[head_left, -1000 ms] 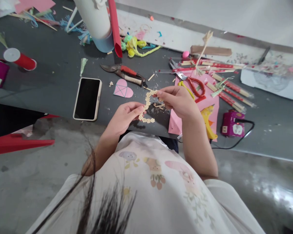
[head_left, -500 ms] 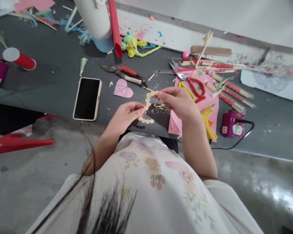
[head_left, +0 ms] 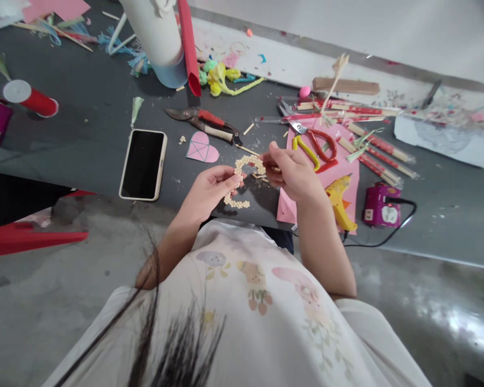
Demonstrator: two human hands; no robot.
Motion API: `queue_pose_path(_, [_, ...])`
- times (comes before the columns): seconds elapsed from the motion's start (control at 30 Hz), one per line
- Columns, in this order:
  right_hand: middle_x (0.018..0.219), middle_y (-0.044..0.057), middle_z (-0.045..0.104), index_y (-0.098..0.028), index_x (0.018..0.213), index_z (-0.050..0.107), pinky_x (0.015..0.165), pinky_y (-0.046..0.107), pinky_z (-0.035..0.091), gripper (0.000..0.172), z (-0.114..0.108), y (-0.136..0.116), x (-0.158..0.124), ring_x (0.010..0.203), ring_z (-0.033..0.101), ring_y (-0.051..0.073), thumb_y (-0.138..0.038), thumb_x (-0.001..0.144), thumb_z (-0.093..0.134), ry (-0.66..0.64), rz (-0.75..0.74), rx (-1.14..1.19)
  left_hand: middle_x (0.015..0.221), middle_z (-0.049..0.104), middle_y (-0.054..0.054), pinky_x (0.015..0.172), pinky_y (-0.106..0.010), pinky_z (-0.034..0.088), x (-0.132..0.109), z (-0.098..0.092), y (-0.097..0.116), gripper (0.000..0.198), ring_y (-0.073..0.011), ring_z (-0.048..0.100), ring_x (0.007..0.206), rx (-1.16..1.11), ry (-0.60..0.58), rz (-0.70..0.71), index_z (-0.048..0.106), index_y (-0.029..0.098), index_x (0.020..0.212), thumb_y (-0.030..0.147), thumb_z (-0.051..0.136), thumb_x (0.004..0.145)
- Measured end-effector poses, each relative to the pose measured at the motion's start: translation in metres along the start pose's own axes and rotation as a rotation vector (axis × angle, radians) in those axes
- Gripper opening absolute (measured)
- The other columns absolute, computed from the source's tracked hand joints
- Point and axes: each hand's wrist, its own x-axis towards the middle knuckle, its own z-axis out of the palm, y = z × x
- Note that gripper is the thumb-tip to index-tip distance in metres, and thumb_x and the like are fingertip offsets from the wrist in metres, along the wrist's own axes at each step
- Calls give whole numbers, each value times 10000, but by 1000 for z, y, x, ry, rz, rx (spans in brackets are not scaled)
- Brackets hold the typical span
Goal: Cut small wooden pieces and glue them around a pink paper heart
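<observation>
A wavy strip of small pale, flower-like clusters hangs over the table edge, bent like an S. Its middle is pinched between the thumb and fingers of my left hand. My right hand is beside the strip's upper right end, with the thumb lifted away from the fingers. Whether those fingertips touch the strip is hard to see. Behind the strip lie short wooden stick bits and a pink paper heart with lines drawn on it.
Pruning shears lie behind the heart, and a phone is on the left. To the right are pink paper, red-handled scissors, a yellow glue gun, a purple power adapter and packaged sticks.
My right thumb has come off the strip's upper end and risen. The strip has shifted slightly left, and its upper end now curls downward.
</observation>
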Motion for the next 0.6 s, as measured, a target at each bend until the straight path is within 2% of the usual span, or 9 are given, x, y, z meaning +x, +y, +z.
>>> queue_pose_path(0.1, [570,-51,430,-189,671,607,385,225,165,446,-2,5,3,429,255,37,-609,710,753,-3,36,46,840,705,-25,575,-205,451,-1,0,3,271,-77,556,607,-27,-12,-21,719,193,871,443,761,774])
queue_pose_path(0.2, [646,-39,540,-170,776,688,405,211,198,325,-4,13,4,471,306,31,-422,640,843,-48,32,43,798,684,-16,523,-201,408,-1,2,7,274,-67,528,573,-76,-53,-46,712,191,867,443,761,773])
queue_pose_path(0.27, [702,-30,594,-167,861,727,422,205,215,335,-3,19,4,506,346,34,-337,606,862,-66,12,48,768,668,-10,499,-198,381,-1,3,9,270,-63,516,560,-119,-77,-71,703,185,846,432,772,763])
queue_pose_path(0.43, [669,-36,588,-177,849,741,429,208,196,336,10,25,0,489,316,33,-391,617,856,-84,-14,135,747,643,-11,473,-206,346,-2,5,14,294,-64,505,556,-187,-122,-139,692,174,821,438,790,738])
queue_pose_path(0.6, [682,-19,598,-184,780,712,439,207,237,371,19,26,-1,514,392,52,-475,604,863,-88,-30,143,709,617,-6,473,-213,336,-1,4,11,314,-65,488,555,-170,-139,-131,696,169,784,465,790,737])
